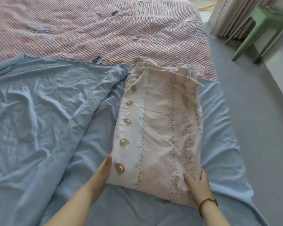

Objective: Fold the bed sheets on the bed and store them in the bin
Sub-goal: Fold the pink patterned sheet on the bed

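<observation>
A folded pink sheet [157,128] printed with small brown bears and dotted stripes lies lengthwise on the bed, on top of a crumpled light blue sheet [39,111]. My left hand [103,170] is pressed against the pink bundle's near left corner, fingers tucked under its edge. At the near right corner my right hand [196,185], with a beaded bracelet on the wrist, grips the bundle, thumb on top. No bin is in view.
The bed [88,30] carries a pink textured cover beyond the sheets. Grey floor [252,111] runs along the bed's right side. A green plastic stool [260,30] and a curtain [240,13] stand at the far right.
</observation>
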